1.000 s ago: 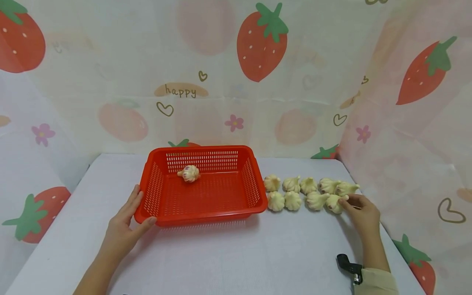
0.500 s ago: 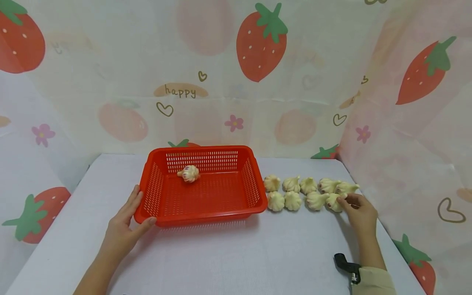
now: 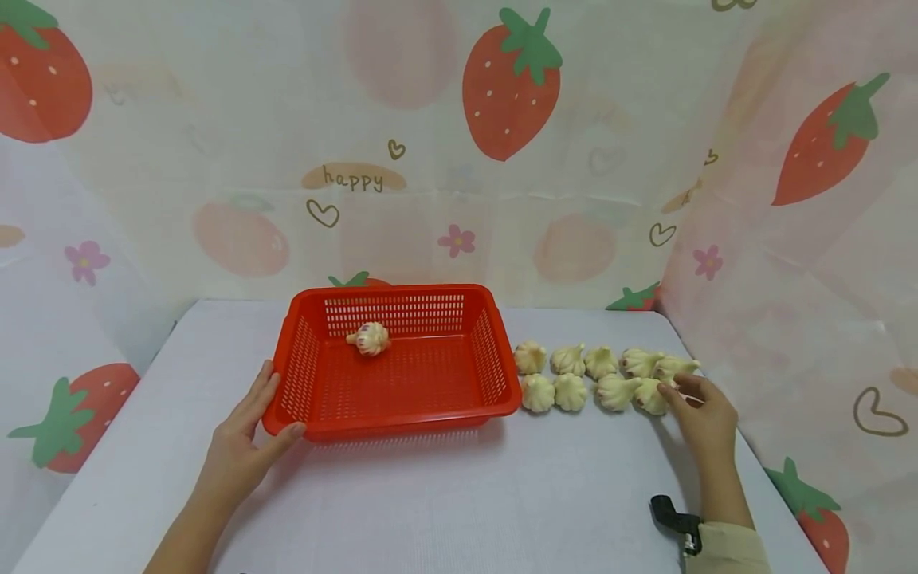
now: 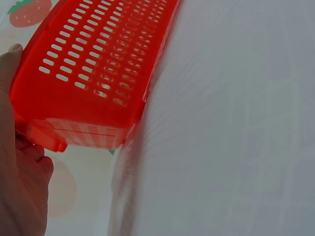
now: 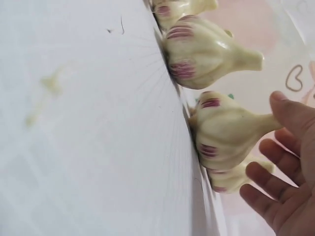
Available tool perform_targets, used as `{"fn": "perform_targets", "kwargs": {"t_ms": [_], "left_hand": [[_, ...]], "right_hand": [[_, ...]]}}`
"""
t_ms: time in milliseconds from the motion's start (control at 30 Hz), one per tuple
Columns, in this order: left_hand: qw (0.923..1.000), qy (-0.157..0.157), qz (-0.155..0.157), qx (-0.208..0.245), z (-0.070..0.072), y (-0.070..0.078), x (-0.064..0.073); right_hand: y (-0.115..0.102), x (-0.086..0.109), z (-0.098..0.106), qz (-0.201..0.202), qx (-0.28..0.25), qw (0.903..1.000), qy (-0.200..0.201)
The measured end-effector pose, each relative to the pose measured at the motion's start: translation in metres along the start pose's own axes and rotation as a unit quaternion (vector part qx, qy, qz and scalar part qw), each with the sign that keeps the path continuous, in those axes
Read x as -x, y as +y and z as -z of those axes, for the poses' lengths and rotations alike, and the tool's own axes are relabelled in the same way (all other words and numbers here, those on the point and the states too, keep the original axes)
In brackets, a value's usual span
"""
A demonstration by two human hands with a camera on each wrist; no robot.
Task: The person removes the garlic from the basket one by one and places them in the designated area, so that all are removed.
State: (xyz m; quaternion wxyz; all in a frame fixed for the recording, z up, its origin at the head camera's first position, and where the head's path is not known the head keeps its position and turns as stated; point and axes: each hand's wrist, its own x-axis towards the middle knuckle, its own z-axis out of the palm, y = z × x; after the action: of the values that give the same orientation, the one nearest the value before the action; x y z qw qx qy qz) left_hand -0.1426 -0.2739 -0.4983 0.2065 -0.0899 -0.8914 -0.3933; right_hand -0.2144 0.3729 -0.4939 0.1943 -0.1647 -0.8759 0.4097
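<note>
At the left end of a red plastic basket (image 3: 402,379), my left hand (image 3: 237,454) grips the near corner, thumb on the front rim and fingers along the side. The left wrist view shows its fingers (image 4: 37,160) tucked under the rim. Inside the basket lies one garlic bulb (image 3: 371,339), toward the back left. My right hand (image 3: 703,414) pinches the stem of the front-row garlic bulb (image 5: 229,130) farthest right, between thumb and index finger. That bulb sits upright on the table; the other fingers of this hand are loosely bent beside it.
Several more garlic bulbs (image 3: 570,392) stand in two rows right of the basket, the nearest close to its rim. Another bulb (image 5: 209,51) sits right beside the pinched one. White cloth covers the table (image 3: 459,502); a strawberry-print curtain (image 3: 430,199) hangs behind.
My right hand has shifted slightly left, staying at the same garlic bulb. The left hand, the basket and the bulb inside keep their places.
</note>
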Motion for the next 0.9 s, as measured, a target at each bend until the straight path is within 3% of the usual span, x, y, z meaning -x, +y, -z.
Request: {"fn": "perform_targets", "kwargs": {"t_ms": [400, 533, 700, 900], "left_hand": [[0.9999, -0.004, 0.005, 0.010, 0.000, -0.003, -0.001], [0.9999, -0.006, 0.006, 0.008, 0.001, -0.004, 0.000], [1.0000, -0.004, 0.006, 0.004, 0.000, -0.004, 0.001], [1.0000, -0.004, 0.005, 0.002, 0.000, -0.004, 0.000]], "right_hand": [[-0.044, 0.004, 0.010, 0.055, -0.014, 0.9974, 0.045], [-0.064, 0.009, 0.008, 0.115, -0.022, 0.9909, 0.066], [-0.100, 0.016, 0.004, 0.164, -0.041, 0.9846, 0.042], [-0.150, 0.017, -0.002, 0.208, -0.044, 0.9766, -0.034]]}}
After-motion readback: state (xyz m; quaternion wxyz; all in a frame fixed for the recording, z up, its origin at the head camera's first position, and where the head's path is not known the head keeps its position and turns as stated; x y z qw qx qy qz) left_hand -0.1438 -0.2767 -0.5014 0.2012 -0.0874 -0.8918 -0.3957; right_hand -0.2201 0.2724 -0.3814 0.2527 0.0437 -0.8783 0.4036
